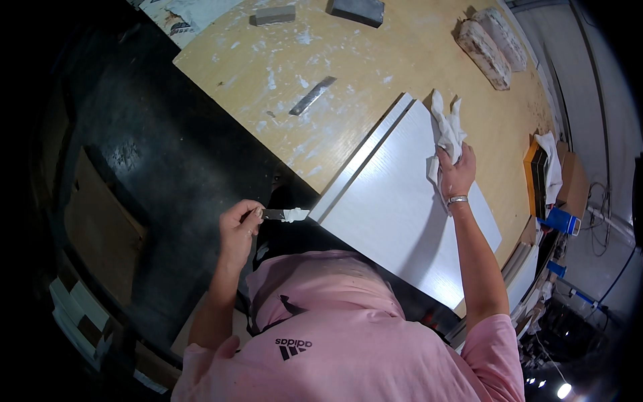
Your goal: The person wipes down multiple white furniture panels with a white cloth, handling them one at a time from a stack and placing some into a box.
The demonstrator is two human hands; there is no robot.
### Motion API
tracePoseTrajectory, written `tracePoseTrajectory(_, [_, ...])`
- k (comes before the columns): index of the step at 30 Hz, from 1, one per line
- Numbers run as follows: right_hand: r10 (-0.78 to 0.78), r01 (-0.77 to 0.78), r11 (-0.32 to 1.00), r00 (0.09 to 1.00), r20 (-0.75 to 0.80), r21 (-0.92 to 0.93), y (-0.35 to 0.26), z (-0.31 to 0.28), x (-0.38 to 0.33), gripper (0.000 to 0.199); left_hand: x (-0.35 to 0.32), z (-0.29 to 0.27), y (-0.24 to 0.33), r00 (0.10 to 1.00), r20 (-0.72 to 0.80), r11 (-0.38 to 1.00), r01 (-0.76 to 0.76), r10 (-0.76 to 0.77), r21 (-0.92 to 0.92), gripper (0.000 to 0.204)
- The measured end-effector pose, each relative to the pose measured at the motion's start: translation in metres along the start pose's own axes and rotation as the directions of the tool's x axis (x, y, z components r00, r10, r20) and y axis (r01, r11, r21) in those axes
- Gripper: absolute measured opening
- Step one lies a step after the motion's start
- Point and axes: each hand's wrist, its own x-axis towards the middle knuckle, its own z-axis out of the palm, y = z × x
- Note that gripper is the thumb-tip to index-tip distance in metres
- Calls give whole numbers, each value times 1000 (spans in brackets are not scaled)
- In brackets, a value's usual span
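My left hand [239, 224] is closed round a narrow putty knife [272, 214], held out beyond the table's edge. White paste [295, 214] coats the blade's tip, close to the near left corner of a white panel [402, 201]. That panel lies flat on the table, with a narrow strip [365, 157] set off by a dark groove along its left side. Over the panel's far right part, my right hand [458, 173] grips a crumpled white cloth [447, 130]. Part of the cloth hangs below the fingers onto the panel.
The wooden table [234, 74] is spotted with white smears. A flat metal blade [313, 96] lies left of the panel. Two blocks, one light grey [275, 15] and one dark grey [356, 11], sit at the far edge. Stained white bundles [485, 50] rest at the far right.
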Motion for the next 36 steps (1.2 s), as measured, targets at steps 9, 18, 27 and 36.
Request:
tracePoseTrajectory(9, [2, -2, 1000, 1000, 2, -9, 1, 1, 1, 44, 4, -3, 2, 999, 39, 998, 21, -23, 55, 9])
tracePoseTrajectory(18, [13, -13, 1000, 1000, -2, 6, -1, 0, 0, 44, 4, -4, 7, 999, 36, 996, 34, -37, 85, 9])
tracePoseTrajectory(27, [15, -15, 1000, 1000, 7, 3, -1, 0, 0, 43, 8, -4, 10, 998, 38, 993, 46, -50, 111, 10])
tracePoseTrajectory(36, [18, -18, 1000, 1000, 3, -15, 1, 0, 1, 46, 8, -6, 15, 999, 15, 994, 38, -40, 102, 10])
